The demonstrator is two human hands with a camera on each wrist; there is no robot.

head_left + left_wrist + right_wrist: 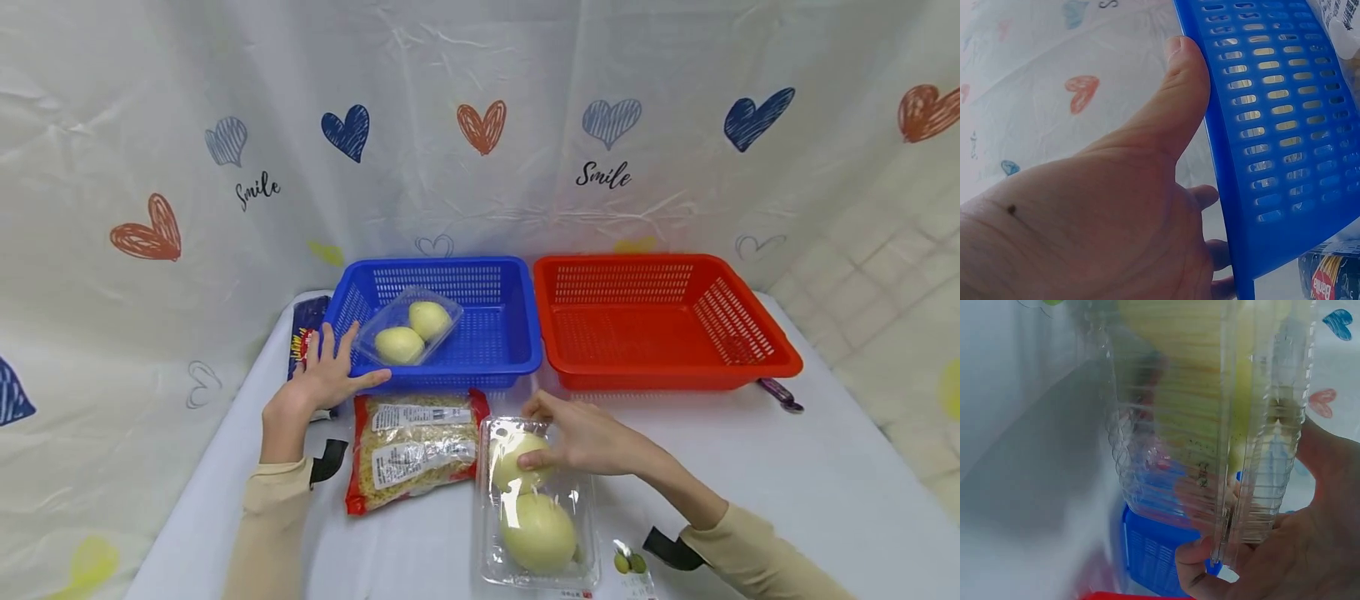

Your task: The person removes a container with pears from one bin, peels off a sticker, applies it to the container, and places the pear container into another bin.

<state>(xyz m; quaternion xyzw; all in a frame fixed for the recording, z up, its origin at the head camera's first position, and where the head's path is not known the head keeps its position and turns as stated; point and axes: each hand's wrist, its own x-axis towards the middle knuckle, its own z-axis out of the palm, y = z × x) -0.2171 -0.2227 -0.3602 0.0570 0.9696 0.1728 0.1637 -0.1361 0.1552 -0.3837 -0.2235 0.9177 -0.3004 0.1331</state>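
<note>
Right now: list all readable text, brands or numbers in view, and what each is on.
"Smile": printed twice on the backdrop sheet.
"Barilla", partly cut off: on the dark blue packet below the blue basket.
White labels on the noodle bag: print too small to read.
Label at the near edge of the clear fruit box: too small to read.

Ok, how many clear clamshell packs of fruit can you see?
2. One clamshell pack lies in the blue basket; the other clamshell is on the table under the right hand. None seems hidden.
</note>
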